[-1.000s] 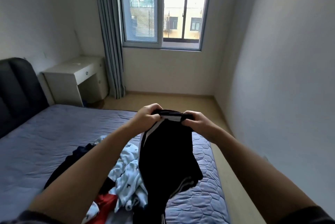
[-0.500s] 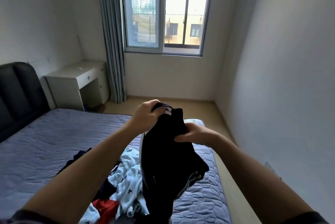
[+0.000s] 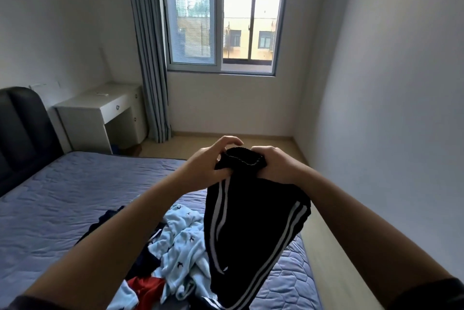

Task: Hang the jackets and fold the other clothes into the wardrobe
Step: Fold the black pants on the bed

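A person is standing at the near end of the bed (image 3: 62, 196), holding a black garment with white stripes (image 3: 251, 229) up in the air with both bare arms stretched out. The left hand (image 3: 208, 166) is pinching the left side of its ribbed opening, with the thumb pressing into the fabric and the other fingers arching loosely above the rim. The right hand (image 3: 278, 166) is gripping the right side of the same opening, its fingers curling round the cloth. The two hands are sitting close together, and the opening is gaping between them. The rest of the black garment is hanging down below the hands, bunching in folds over the right part of the bed, with the white stripes running down both sides.

Under it, a heap of other clothes is lying on the quilted blue cover: a light blue patterned piece (image 3: 180, 242), a red piece (image 3: 145, 287) nearer the person, and a dark navy piece (image 3: 110, 216) to the left. A dark headboard (image 3: 22, 128) is standing at the far left, a white desk (image 3: 100, 113) just beyond it, and a grey curtain (image 3: 150, 58) is hanging beside the window (image 3: 221, 15) in the far wall.
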The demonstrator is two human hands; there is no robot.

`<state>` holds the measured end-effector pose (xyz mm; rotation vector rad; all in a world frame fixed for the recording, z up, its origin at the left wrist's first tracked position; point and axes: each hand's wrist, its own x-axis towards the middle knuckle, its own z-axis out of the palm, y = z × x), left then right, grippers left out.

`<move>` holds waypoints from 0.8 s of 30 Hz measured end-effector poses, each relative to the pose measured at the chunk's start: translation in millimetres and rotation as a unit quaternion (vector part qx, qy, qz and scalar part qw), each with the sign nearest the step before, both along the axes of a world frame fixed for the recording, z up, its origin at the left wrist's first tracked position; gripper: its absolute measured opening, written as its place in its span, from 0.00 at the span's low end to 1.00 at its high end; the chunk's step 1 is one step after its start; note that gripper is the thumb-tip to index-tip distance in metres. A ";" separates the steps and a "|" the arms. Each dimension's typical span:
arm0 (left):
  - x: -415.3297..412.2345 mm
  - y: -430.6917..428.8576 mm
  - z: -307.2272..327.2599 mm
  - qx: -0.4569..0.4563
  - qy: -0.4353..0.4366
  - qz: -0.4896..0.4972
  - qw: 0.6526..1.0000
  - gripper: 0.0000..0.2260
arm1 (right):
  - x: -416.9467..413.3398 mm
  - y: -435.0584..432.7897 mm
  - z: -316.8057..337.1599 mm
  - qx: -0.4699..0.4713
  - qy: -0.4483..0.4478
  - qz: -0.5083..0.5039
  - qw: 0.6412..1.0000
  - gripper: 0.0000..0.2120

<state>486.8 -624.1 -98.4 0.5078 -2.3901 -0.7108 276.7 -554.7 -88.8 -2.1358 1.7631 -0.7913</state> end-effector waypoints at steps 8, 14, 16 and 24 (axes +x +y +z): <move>27.4 -13.7 48.5 -0.198 -0.061 0.017 0.978 0.05 | -25.9 22.5 3.9 -0.049 0.018 0.064 0.997 0.21; 48.6 -31.1 88.9 -0.244 -0.070 0.045 0.966 0.16 | -42.1 34.0 19.5 -0.088 0.151 0.104 0.979 0.06; 50.1 -33.3 103.4 -0.262 -0.076 0.046 0.961 0.15 | -42.6 32.1 26.3 -0.039 0.222 0.088 0.970 0.10; 75.9 -54.3 118.5 -0.270 -0.114 0.131 0.947 0.14 | -75.5 33.3 87.6 0.019 0.286 -0.084 0.954 0.10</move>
